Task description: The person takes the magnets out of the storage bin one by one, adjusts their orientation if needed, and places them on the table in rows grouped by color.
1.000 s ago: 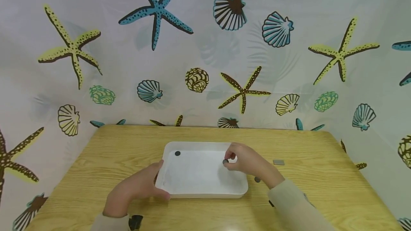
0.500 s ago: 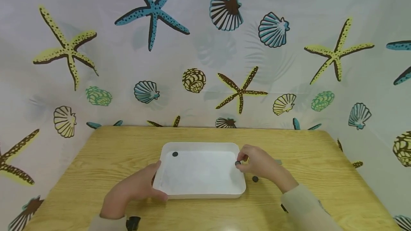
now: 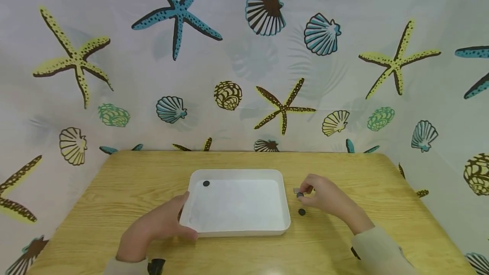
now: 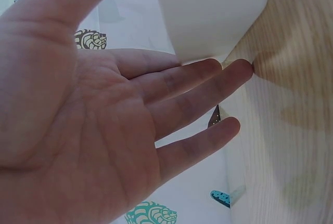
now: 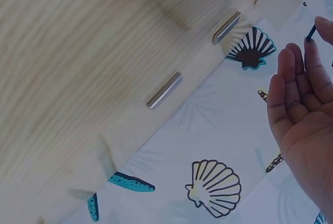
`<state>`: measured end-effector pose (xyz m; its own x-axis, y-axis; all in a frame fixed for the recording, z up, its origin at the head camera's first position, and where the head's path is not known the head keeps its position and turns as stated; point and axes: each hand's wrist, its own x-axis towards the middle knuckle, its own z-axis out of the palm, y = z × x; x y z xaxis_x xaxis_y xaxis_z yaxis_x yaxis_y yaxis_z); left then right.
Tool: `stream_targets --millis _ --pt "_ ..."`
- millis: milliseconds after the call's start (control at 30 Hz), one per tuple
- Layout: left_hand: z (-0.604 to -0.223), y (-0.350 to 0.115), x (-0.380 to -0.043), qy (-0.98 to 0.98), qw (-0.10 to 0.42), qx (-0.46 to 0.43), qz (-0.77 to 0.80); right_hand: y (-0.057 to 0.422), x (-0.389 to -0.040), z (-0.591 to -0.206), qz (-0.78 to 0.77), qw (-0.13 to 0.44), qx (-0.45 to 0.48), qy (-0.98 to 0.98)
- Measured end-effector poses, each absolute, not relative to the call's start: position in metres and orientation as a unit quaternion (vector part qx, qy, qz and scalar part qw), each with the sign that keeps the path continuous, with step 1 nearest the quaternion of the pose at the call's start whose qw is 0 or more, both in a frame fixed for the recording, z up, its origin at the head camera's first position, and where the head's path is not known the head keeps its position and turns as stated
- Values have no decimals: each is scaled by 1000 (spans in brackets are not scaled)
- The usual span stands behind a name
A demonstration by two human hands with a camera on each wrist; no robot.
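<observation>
A shallow white tray (image 3: 238, 207) sits on the wooden table, with one small dark disc (image 3: 206, 183) in its far left corner. My left hand (image 3: 164, 220) rests against the tray's near left corner, thumb along the front wall. In the left wrist view its fingers (image 4: 190, 102) are nearly straight, tips at the tray wall and tabletop. To the tray's right, my right hand (image 3: 324, 198) pinches another dark disc (image 3: 299, 195) between thumb and fingertips; the right wrist view shows this disc (image 5: 311, 33) edge-on. A third dark disc (image 3: 302, 212) lies on the table just below it.
Partly covered by the right hand is a grey rectangular piece (image 3: 296, 190). From the right wrist, two flat metallic pieces (image 5: 164, 90) appear near the table's far edge. Behind the wooden table (image 3: 141, 173) hangs a sheet (image 3: 214, 63) printed with starfish and shells.
My right hand has carried the pinched disc from over the tray's right part to the table beyond its right rim. The left hand stays at the tray. The view has shifted slightly.
</observation>
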<state>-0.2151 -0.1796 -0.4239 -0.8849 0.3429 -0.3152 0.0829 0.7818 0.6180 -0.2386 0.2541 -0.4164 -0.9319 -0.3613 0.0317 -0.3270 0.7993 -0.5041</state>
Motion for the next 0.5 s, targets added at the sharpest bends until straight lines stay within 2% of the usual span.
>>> stream_targets --millis 500 --pt "-420 -178 -214 917 208 126 315 297 -227 -432 -270 36 -138 952"
